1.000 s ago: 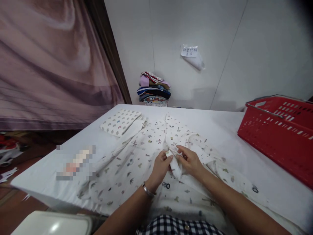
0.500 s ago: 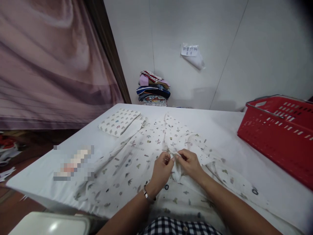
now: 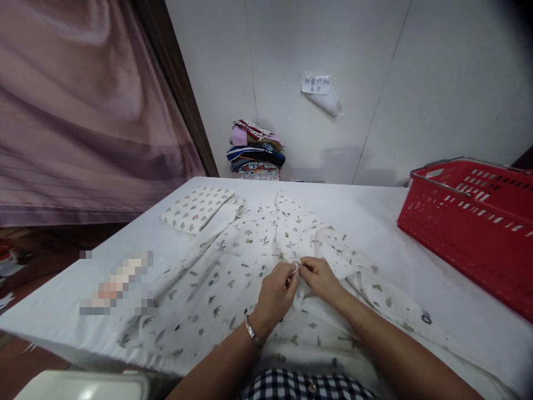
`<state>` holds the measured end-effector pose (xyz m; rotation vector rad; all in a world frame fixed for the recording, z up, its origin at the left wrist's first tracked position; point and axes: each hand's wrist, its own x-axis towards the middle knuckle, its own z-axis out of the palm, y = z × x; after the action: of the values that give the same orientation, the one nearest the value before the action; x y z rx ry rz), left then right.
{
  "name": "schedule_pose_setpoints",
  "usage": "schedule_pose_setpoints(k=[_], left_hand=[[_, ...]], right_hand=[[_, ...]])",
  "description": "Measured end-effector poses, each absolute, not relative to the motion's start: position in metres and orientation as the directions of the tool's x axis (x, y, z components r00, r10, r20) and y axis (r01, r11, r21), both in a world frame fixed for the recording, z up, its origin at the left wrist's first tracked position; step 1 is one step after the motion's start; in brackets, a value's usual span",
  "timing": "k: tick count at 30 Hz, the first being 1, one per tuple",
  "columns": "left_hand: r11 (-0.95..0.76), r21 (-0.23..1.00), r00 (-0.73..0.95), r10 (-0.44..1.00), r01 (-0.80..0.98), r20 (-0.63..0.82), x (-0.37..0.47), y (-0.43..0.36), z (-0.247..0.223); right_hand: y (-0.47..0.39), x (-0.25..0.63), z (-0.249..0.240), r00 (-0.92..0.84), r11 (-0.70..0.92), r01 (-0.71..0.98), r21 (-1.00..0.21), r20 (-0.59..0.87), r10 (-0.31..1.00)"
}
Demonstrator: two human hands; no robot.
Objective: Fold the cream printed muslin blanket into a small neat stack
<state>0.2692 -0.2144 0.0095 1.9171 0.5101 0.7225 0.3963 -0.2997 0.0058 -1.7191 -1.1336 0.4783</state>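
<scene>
A thin white garment [image 3: 233,278] with a print of small plants and starfish-like shapes lies spread over the table, its lower part reaching the near edge. Near its middle, my left hand [image 3: 278,286] pinches a narrow white fabric tie, which curves up in a small loop at the fingertips. My right hand [image 3: 320,276] is closed on the tie too, its fingertips almost touching those of the left. Part of the tie is hidden by the fingers. Beyond the garment's left side sits a folded white cloth [image 3: 195,208] with grey motifs.
A red plastic basket [image 3: 470,222] with a metal handle stands at the table's right. Folded clothes [image 3: 256,150] are stacked against the wall behind the white table [image 3: 358,205]. A blurred-out flat item [image 3: 116,283] lies at left. A pink curtain [image 3: 83,111] hangs beyond.
My fingers have come closer together, and a small loop of the tie now shows at my left fingertips. The whole view has shifted slightly, with things sliding left.
</scene>
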Motion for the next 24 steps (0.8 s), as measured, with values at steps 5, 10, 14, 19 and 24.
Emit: schedule_pose_setpoints(k=[5, 10, 14, 19, 24], left_hand=[[-0.413, 0.91, 0.755, 0.606, 0.029, 0.251, 0.27, -0.217, 0.014], [-0.315, 0.949, 0.746, 0.628, -0.016, 0.221, 0.269, -0.22, 0.017], [-0.273, 0.962, 0.786, 0.595, 0.004, 0.165, 0.271, -0.221, 0.017], [0.039, 0.996, 0.88, 0.468, 0.077, -0.086, 0.28, -0.216, 0.024], [-0.198, 0.979, 0.855, 0.515, 0.046, 0.064, 0.294, -0.192, 0.027]], right_hand=[[-0.302, 0.396, 0.008, 0.412, -0.06, 0.522, -0.851, 0.19, 0.891], [-0.305, 0.398, 0.014, 0.396, -0.053, 0.525, -0.849, 0.189, 0.899], [-0.306, 0.403, 0.013, 0.404, -0.086, 0.479, -0.874, 0.133, 0.905], [-0.309, 0.42, 0.017, 0.356, -0.072, 0.406, -0.911, 0.085, 0.931], [-0.322, 0.456, 0.049, 0.388, -0.068, 0.463, -0.884, 0.133, 0.912]])
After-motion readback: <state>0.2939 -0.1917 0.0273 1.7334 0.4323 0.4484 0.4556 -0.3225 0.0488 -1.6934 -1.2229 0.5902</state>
